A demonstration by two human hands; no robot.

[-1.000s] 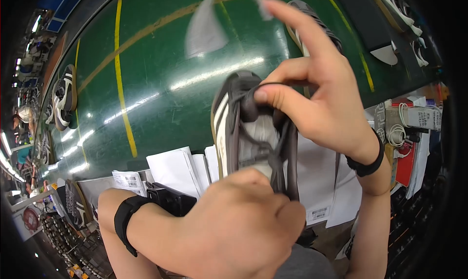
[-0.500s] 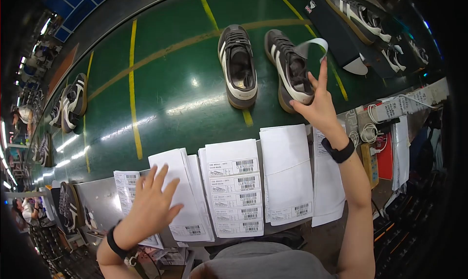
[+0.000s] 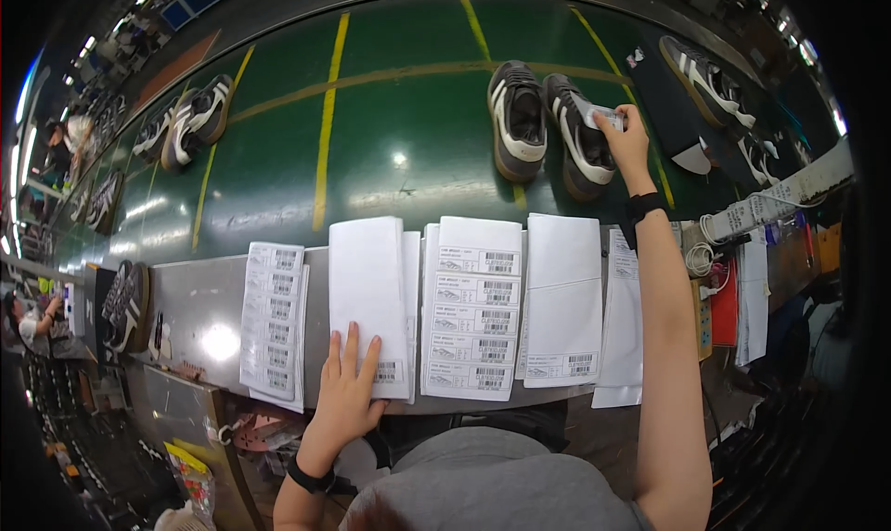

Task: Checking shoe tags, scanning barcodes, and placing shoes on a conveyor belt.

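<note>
Two dark sneakers with white stripes lie side by side on the green work surface: a left sneaker (image 3: 516, 123) and a right sneaker (image 3: 579, 150). My right hand (image 3: 627, 150) is closed at the right sneaker's tongue, its thumb and finger pinching a small white label (image 3: 605, 118) with print on it. Whether the label is fixed to the tongue, I cannot tell. My left hand (image 3: 345, 396) holds nothing; its fingers are apart and resting on the lower end of a white label stack (image 3: 368, 280).
Beside that stack lie a barcoded label stack (image 3: 475, 308), a white stack with a band (image 3: 564, 299) and another label stack (image 3: 271, 322) on the metal ledge. Further sneakers (image 3: 197, 123) stand far left. A dark board (image 3: 670, 104) and a power strip (image 3: 789, 192) lie right.
My left hand has come down onto the label stack. My right hand has shifted from the sneaker's heel and collar to its tongue, and the curled white strip now shows as a flatter label.
</note>
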